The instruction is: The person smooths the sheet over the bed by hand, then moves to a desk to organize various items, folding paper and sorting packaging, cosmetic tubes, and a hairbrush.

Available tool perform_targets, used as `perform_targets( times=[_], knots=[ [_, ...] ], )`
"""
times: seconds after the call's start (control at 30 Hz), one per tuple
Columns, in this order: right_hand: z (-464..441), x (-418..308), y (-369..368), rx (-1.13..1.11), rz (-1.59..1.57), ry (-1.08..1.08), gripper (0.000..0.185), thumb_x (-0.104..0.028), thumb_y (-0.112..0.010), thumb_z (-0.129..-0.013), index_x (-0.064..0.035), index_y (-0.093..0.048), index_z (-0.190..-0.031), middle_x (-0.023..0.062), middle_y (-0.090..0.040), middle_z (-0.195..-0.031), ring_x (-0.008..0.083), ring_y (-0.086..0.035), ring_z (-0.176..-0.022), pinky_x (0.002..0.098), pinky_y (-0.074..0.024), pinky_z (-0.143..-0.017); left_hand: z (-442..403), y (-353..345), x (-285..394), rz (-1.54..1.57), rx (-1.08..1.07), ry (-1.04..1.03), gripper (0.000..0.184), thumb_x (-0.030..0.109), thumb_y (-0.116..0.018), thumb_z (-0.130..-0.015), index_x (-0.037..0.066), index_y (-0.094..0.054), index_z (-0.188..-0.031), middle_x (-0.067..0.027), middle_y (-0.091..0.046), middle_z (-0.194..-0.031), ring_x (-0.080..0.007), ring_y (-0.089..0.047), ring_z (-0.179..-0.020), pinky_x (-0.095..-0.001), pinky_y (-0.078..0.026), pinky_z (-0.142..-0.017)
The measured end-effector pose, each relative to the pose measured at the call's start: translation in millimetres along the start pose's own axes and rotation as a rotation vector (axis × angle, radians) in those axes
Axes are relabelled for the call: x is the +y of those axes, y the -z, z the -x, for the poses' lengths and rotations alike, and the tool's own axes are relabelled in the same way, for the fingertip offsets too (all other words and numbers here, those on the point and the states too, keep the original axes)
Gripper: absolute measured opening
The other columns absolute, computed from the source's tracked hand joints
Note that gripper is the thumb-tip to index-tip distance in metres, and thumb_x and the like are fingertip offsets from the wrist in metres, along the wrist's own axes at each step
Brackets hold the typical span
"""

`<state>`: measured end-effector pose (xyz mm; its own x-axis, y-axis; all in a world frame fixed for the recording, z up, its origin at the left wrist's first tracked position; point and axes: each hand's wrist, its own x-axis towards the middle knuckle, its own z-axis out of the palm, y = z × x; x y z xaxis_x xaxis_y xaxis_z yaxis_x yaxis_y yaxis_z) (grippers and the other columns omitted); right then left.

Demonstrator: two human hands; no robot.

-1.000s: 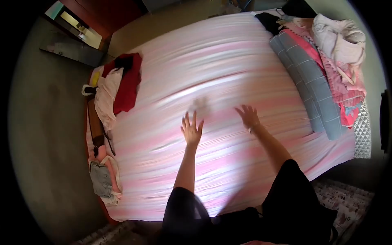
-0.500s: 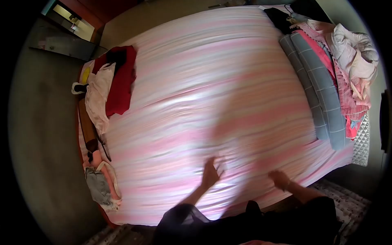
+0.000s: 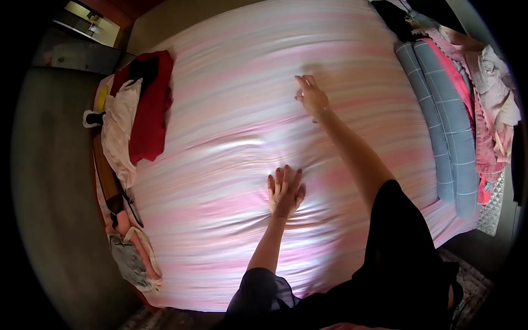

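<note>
A bed sheet (image 3: 220, 181) with pink, white and pale grey stripes covers the mattress, with wrinkles around the hands. My left hand (image 3: 284, 193) lies on the sheet near the middle, palm down and fingers spread, holding nothing. Farther across the bed, my right hand (image 3: 313, 99) is stretched out over the sheet with its fingers apart and slightly bent. Nothing shows in its grasp. Whether it touches the cloth I cannot tell.
Along the right side lie folded grey checked bedding (image 3: 445, 121) and a heap of pink and white clothes (image 3: 489, 93). On the left edge are a red cloth (image 3: 151, 110), a pale pink garment (image 3: 119, 129), a brown long object (image 3: 107, 176) and a grey cloth bundle (image 3: 129, 258).
My right hand has reached far forward and left from the near right part of the bed. My left hand has moved forward and now rests flat on the sheet.
</note>
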<state>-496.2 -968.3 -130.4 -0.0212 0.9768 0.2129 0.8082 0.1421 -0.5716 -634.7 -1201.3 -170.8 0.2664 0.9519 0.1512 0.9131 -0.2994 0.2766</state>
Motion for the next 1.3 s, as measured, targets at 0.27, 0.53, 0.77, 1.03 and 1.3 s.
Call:
perform_targets(
  times=[0.27,0.53,0.77,1.03,1.3],
  knots=[
    [81.5,22.7,-23.6,-0.308,-0.427,0.104,0.002,-0.011,-0.054,-0.068,-0.0097,-0.055,-0.067,0.0094,-0.055,-0.066,0.0242,-0.053,-0.067,0.0350,-0.0423,-0.062,-3.7,-6.9,-2.7,0.014,0.131,0.029,0.043,0.033,-0.045,-0.078,0.018,-0.043,-0.118,-0.0061,-0.032,-0.127,-0.0271,-0.030,-0.116,-0.0456,-0.022,-0.096],
    [450.5,106.9,203.4,-0.833,-0.210,-0.529,0.010,-0.010,-0.049,-0.074,-0.0074,-0.052,-0.083,0.0087,-0.052,-0.089,0.0243,-0.048,-0.085,0.0323,-0.0407,-0.073,-7.0,-8.9,2.5,-0.149,0.192,-0.020,0.048,0.028,-0.046,-0.078,0.007,-0.035,-0.120,-0.0103,-0.037,-0.123,-0.0235,-0.035,-0.114,-0.0434,-0.025,-0.096],
    [789.0,174.2,398.7,-0.684,0.453,-1.190,0.009,-0.011,-0.060,-0.065,-0.0028,-0.061,-0.068,0.0159,-0.057,-0.066,0.0315,-0.056,-0.066,0.0398,-0.0464,-0.060,54.7,-31.9,102.2,-0.530,-0.002,0.031,0.050,0.037,-0.034,-0.085,0.020,-0.022,-0.131,-0.0113,-0.024,-0.133,-0.0378,-0.023,-0.120,-0.0600,-0.025,-0.088],
    [846.6,178.4,385.1,-0.264,-0.074,-1.335,0.008,-0.012,-0.058,-0.069,-0.0035,-0.056,-0.067,0.0095,-0.058,-0.058,0.0187,-0.057,-0.046,0.0301,-0.0472,-0.045,232.2,-41.7,350.3,0.185,-0.493,-0.694,0.055,0.038,-0.038,-0.084,0.015,-0.021,-0.131,-0.0139,-0.023,-0.133,-0.0339,-0.025,-0.120,-0.0545,-0.023,-0.092],
    [938.8,187.3,470.2,0.379,-0.775,-1.466,0.007,-0.008,-0.056,-0.073,-0.0034,-0.052,-0.069,0.0067,-0.050,-0.060,0.0144,-0.047,-0.050,0.0273,-0.0399,-0.045,60.4,-78.6,430.8,-0.142,-0.029,0.432,0.055,0.043,-0.033,-0.085,0.014,-0.023,-0.130,-0.0119,-0.026,-0.132,-0.0337,-0.030,-0.117,-0.0567,-0.029,-0.087]
  ],
)
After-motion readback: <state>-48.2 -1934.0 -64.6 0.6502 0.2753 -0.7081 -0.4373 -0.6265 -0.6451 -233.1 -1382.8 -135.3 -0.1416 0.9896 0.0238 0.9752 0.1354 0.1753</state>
